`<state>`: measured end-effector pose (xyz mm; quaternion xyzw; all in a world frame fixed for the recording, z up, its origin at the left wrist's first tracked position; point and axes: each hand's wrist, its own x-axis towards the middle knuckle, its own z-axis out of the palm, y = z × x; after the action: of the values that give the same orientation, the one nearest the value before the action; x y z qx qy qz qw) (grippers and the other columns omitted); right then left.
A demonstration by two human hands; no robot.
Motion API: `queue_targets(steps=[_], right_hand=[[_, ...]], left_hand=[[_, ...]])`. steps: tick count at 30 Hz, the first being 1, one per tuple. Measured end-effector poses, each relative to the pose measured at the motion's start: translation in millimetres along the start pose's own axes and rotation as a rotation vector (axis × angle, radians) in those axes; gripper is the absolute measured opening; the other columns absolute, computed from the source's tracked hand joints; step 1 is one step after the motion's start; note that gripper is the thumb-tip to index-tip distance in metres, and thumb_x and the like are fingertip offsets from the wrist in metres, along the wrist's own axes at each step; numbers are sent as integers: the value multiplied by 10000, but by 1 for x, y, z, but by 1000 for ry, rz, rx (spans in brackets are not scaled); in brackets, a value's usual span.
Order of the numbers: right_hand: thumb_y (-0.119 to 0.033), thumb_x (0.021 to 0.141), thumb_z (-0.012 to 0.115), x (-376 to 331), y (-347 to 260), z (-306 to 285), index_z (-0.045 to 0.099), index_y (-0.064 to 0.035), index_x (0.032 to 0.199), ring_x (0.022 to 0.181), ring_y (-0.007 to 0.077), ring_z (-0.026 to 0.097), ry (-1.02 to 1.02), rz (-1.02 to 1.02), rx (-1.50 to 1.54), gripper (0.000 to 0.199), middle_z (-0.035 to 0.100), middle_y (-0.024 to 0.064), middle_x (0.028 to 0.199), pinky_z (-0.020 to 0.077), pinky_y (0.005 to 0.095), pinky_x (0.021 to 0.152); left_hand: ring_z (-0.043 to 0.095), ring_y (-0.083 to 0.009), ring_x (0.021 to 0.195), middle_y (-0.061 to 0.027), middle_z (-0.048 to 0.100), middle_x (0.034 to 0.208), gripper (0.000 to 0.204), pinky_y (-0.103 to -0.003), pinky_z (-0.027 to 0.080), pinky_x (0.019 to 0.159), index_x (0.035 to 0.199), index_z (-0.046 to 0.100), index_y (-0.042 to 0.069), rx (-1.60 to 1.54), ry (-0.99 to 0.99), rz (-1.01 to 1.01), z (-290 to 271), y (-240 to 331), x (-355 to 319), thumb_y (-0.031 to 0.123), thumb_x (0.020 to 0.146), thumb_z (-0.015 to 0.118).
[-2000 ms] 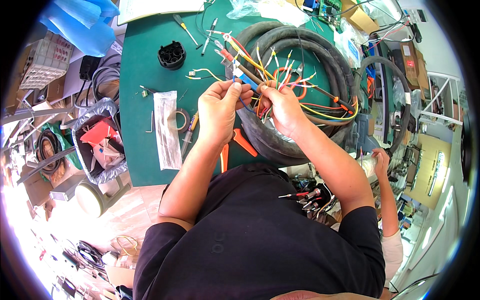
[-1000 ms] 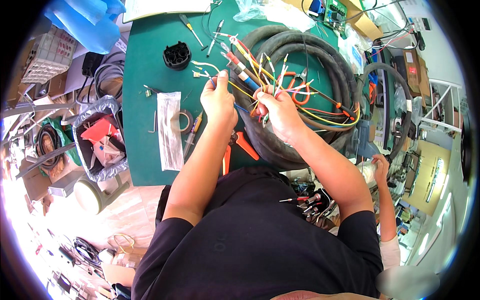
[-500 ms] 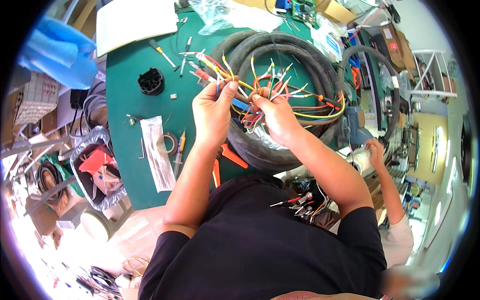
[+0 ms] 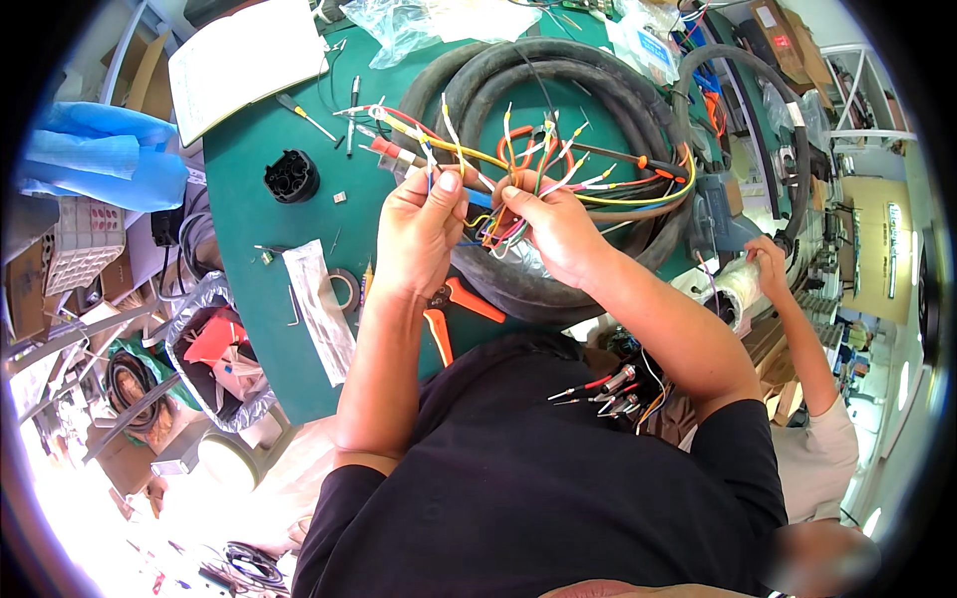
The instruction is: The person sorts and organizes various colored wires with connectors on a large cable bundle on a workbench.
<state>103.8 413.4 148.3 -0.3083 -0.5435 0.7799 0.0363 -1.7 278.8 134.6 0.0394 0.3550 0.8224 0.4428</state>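
Observation:
My left hand (image 4: 424, 224) is closed, thumb against fingers, on thin wires (image 4: 448, 130) with pale sleeved ends, one blue and one yellow. To its right, my right hand (image 4: 553, 219) pinches a bundle of coloured wires (image 4: 498, 235) whose white-tipped ends fan out above the fingers. Part of the bundle is hidden behind both hands. Under them lies a coil of thick black cable (image 4: 469, 85). A thick wire with a red end (image 4: 387, 149) and a blue wire pass behind my left hand. Orange-handled pliers (image 4: 472, 301) lie beside my left forearm.
On the green table (image 4: 239, 214) are a round black connector housing (image 4: 291, 176), a tape roll (image 4: 344, 289) and a long clear packet (image 4: 321, 314). An orange-and-black screwdriver (image 4: 663, 169) rests across the coil. A lined bin (image 4: 244, 414) stands left; another person's hand (image 4: 766, 267) is at right.
The whole view has shifted slightly. Both my hands keep their grip on the wires, with only small finger movement.

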Motion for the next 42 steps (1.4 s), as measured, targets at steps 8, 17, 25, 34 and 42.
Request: queue_targets(steps=[8, 17, 25, 34, 42], right_hand=[[-115, 948, 496, -2, -1, 4, 572, -37, 916, 741, 121, 576, -24, 6, 4, 114, 587, 42, 849, 478, 273, 706], [-131, 929, 519, -1, 1, 6, 591, -34, 877, 710, 109, 556, -3, 6, 38, 131, 574, 31, 795, 451, 258, 671], [-130, 952, 495, -6, -1, 10, 585, -39, 889, 723, 99, 548, -49, -22, -69, 143, 587, 21, 812, 447, 252, 685], [-53, 845, 563, -29, 11, 19, 551, -57, 931, 844, 323, 557, -497, -500, -937, 87, 558, 107, 844, 449, 419, 747], [-149, 773, 591, -60, -9, 34, 564, -66, 852, 826, 239, 600, -600, -809, -1694, 117, 561, 69, 862, 532, 336, 640]], left_hand=[[298, -12, 502, 40, 441, 649, 226, -169, 224, 422, 987, 622, -11, 55, 31, -13, 0, 0, 0, 208, 938, 594], [331, -5, 488, 18, 525, 680, 185, -168, 221, 420, 967, 626, -13, 88, 114, 14, 1, -3, 2, 163, 908, 636], [348, -7, 477, 2, 555, 691, 178, -173, 239, 428, 979, 621, -4, 129, 244, 49, 5, -4, -11, 166, 925, 611], [444, -17, 555, 19, 568, 704, 213, -168, 335, 501, 1006, 618, -3, 52, 402, 72, -8, -50, -74, 196, 965, 553], [418, -24, 599, 23, 509, 744, 194, -168, 341, 514, 960, 542, 55, 148, 354, 205, -26, -72, -93, 230, 1003, 469]])
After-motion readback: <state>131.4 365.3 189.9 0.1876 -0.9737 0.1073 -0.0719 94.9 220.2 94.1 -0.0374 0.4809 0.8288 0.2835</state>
